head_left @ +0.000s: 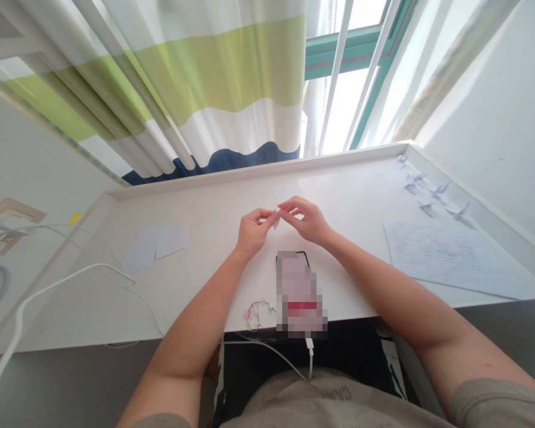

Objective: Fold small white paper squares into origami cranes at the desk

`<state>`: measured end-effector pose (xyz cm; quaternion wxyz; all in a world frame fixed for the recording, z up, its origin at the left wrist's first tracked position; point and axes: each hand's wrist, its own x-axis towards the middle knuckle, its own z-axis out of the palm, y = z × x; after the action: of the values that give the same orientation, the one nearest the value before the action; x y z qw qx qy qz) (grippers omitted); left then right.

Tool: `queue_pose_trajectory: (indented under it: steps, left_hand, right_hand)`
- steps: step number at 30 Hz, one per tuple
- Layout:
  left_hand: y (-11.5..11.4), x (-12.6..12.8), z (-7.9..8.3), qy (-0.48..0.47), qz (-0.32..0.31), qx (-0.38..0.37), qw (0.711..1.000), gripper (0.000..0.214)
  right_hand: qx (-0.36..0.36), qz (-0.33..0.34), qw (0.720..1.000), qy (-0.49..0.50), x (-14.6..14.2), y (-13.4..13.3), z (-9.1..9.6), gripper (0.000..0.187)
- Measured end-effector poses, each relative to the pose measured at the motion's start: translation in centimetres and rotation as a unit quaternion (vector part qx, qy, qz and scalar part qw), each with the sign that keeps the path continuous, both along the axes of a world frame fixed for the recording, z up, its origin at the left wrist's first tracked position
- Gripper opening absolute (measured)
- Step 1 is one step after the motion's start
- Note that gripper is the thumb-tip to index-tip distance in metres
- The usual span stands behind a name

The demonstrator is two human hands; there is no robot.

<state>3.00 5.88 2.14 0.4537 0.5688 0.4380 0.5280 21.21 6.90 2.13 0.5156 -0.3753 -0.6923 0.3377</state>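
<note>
Both hands meet over the middle of the white desk [232,285]. My left hand [253,230] pinches a small folded piece of white paper [276,220] between thumb and fingers. From the other side, my right hand [305,219] grips the same paper with its fingertips. The exact folds are too small to make out. Just beyond the hands lies a flat sheet of white paper [288,190], partly hidden by the right hand. Nearer my body rests a phone [296,291], its screen blurred out, with a white charging cable [310,345] plugged in.
Several folded paper cranes [428,193] stand at the desk's back right. In front of them lie written sheets [441,255]. Loose white paper pieces [160,244] lie at left, near white cables [71,267]. A beaded strap [258,312] sits beside the phone. A raised rim [258,169] borders the back.
</note>
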Motion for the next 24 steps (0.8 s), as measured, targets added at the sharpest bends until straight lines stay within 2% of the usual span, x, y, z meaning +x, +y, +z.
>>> queue_pose_trajectory:
  steps: [7,12,16,24]
  left_hand:
    - [-0.3,-0.1,0.4,0.017,0.004,0.008,1.0,0.037]
    - [-0.2,-0.1,0.5,0.007,0.015,0.015,1.0,0.037]
    - [0.0,0.0,0.4,-0.008,0.016,0.016,1.0,0.04]
    - [0.1,0.3,0.1,-0.034,0.002,0.01,0.999,0.039]
  right_hand:
    - [0.107,0.006,0.991,-0.08,0.6,-0.1,0.1,0.021]
    - [0.183,-0.029,0.971,-0.154,1.0,0.3,-0.2,0.021]
    - [0.189,-0.049,0.965,-0.177,0.9,0.2,0.0,0.018]
    - [0.184,-0.042,0.972,-0.143,0.5,0.0,0.1,0.017]
